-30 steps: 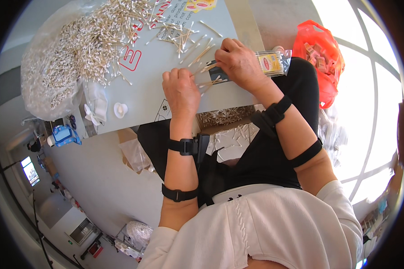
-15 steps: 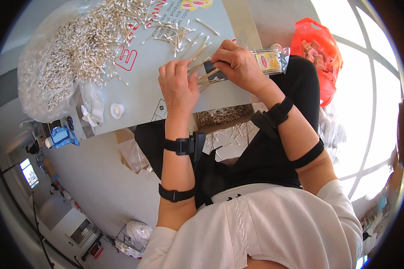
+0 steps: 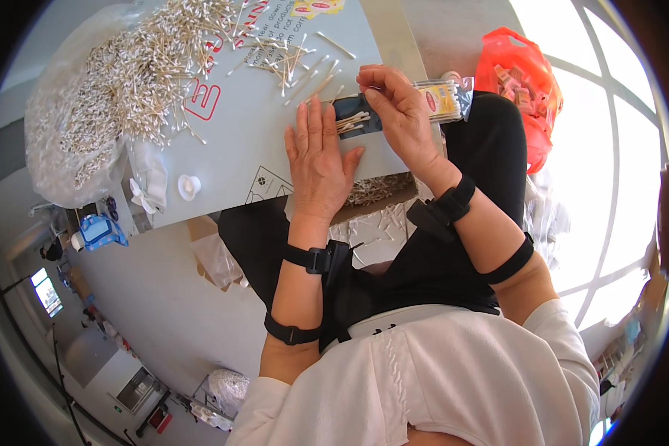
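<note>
Under my right hand [image 3: 403, 115] lies a clear packet [image 3: 446, 100] of cotton swabs with a yellow and red label and a dark backing. My right fingers are bent, with the thumb at the packet's edge, and seem to grip it; their contact is partly hidden. A few loose cotton swabs [image 3: 354, 121] rest over the dark part, between the hands. Palm down, my left hand [image 3: 318, 160] is open, its fingers stretched flat beside the swabs' left ends. Several more swabs [image 3: 312, 74] are scattered just beyond its fingertips.
A large clear bag [image 3: 48, 141] spills a heap of cotton swabs [image 3: 134, 82] over the table's left side. A white round piece [image 3: 189, 187] lies near the front edge. Below is a cardboard box [image 3: 394, 195] of swabs. A red plastic bag [image 3: 543, 85] stands at right.
My left hand has shifted right and toward me, its fingers straightened flat. My right hand has turned and moved slightly; the swabs over the dark backing are now more exposed.
</note>
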`<state>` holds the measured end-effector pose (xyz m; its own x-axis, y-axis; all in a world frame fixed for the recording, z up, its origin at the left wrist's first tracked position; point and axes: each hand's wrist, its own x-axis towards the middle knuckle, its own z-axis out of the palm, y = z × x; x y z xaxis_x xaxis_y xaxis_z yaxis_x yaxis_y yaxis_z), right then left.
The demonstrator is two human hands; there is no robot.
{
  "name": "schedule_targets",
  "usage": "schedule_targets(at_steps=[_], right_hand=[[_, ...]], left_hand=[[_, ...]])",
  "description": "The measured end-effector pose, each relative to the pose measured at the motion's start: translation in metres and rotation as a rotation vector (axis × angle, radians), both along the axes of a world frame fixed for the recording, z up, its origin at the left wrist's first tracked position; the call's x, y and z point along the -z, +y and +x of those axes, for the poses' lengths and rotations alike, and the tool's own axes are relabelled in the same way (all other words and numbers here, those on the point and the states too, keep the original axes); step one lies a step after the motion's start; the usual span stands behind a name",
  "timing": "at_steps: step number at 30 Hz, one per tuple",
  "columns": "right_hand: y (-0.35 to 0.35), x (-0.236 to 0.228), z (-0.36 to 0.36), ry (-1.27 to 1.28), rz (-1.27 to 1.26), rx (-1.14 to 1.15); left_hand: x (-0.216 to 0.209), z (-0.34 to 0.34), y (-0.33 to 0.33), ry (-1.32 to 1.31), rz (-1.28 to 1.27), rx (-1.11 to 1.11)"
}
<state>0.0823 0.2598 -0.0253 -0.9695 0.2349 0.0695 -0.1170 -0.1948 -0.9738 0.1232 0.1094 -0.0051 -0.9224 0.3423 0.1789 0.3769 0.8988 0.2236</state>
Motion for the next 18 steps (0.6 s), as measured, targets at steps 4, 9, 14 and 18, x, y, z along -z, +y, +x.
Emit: schedule_targets(at_steps=[4,9,14,18], right_hand=[[0.014,-0.012,0.007,0.073,0.463,-0.204],[0.012,-0.016,0.007,0.351,0.851,-0.313],[0.001,-0.004,0.006,0.54,1.049,-0.282],[0.007,-0.01,0.013,0.598,1.041,-0.297]], left_hand=[[0.007,0.021,-0.008,-0.015,0.042,-0.068],[0.013,0.016,-0.009,-0.049,0.148,-0.087],[0.017,0.012,-0.006,-0.093,-0.01,-0.083],[0.019,0.014,-0.009,-0.102,0.003,-0.094]])
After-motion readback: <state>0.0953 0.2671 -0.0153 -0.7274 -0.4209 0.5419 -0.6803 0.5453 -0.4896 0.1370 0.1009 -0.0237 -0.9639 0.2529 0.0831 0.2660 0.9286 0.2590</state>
